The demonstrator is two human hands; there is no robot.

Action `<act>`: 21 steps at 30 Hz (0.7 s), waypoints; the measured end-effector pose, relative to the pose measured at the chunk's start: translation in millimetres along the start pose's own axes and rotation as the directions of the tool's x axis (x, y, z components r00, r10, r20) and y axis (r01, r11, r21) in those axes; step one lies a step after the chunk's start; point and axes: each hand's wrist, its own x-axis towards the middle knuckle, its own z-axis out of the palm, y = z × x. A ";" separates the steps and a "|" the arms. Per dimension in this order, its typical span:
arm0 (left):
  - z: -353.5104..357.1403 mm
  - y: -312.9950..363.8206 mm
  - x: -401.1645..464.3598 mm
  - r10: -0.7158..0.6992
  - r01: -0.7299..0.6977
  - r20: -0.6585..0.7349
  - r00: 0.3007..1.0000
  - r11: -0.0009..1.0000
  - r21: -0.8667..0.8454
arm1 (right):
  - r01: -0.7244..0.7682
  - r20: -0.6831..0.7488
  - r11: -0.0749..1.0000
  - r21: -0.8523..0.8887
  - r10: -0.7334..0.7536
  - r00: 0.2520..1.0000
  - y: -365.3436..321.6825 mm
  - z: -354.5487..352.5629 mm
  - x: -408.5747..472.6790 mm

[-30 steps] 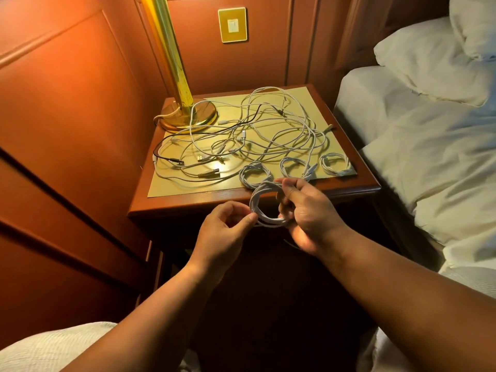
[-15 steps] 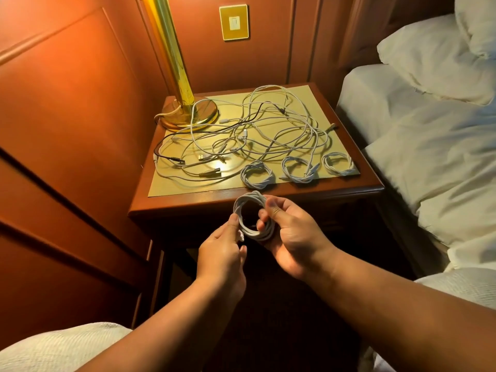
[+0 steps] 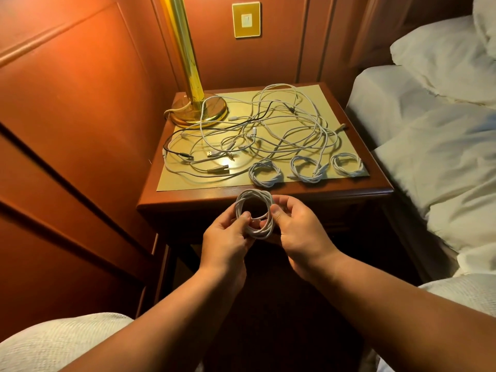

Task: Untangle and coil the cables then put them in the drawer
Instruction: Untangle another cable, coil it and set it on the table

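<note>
While the left hand (image 3: pixel 228 232) and right hand (image 3: pixel 295 226) pinch opposite sides of a white coiled cable (image 3: pixel 255 214) held just before the nightstand (image 3: pixel 188 202), coiling looks nearly finished; next, probably set it beside the three finished coils (image 3: pixel 306 169), leaving the tangle (image 3: pixel 268 130) to sort.

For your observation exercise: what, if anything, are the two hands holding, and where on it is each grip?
A coiled white cable: left hand pinches its left side, right hand its right side.

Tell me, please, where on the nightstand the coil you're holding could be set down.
Bare mat lies at the front left, between the loose tangle and the wooden front edge. The front right is crowded with three finished coils.
</note>
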 end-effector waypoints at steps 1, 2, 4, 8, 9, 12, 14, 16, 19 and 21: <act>0.7 -0.3 -0.3 -0.015 0.016 0.009 1.000 0.999 -0.031 | 0.003 -0.013 1.000 -0.010 -0.003 1.000 0.1 -0.3 -0.1; 1.4 -0.5 -0.2 -0.042 0.043 0.023 0.999 0.997 -0.067 | -0.011 -0.031 1.000 -0.002 0.011 0.999 -0.3 -0.6 0.8; 1.8 -0.3 1.0 -0.090 0.098 0.066 0.994 0.985 -0.141 | -0.066 -0.064 0.996 0.056 0.070 0.995 -1.6 -1.5 4.8; 1.1 2.5 1.6 -0.098 0.130 0.177 0.979 0.975 -0.178 | -0.196 -0.075 0.969 0.151 0.209 0.975 -5.2 -2.6 9.5; 0.5 2.3 2.0 -0.085 0.113 0.195 0.977 0.984 -0.137 | -0.218 -0.070 0.960 0.176 0.233 0.970 -6.8 -3.1 9.6; -0.8 2.7 3.8 -0.032 0.029 0.256 0.966 0.999 0.016 | -0.259 -0.031 0.944 0.204 0.271 0.962 -12.7 -6.9 8.7; -2.0 3.9 4.7 -0.029 0.004 0.300 0.954 0.997 0.082 | -0.278 0.011 0.938 0.207 0.282 0.959 -15.1 -10.2 8.5; -3.0 5.0 6.0 -0.017 -0.022 0.331 0.943 0.993 0.114 | -0.282 0.037 0.935 0.216 0.280 0.959 -16.3 -11.5 6.6; -4.0 4.3 8.4 -0.004 -0.051 0.364 0.931 0.989 0.141 | -0.283 0.051 0.933 0.221 0.279 0.959 -17.2 -9.0 1.3; -3.7 4.3 7.0 -0.008 -0.050 0.375 0.927 0.988 0.143 | -0.265 0.050 0.940 0.217 0.260 0.964 -18.5 -8.4 -3.6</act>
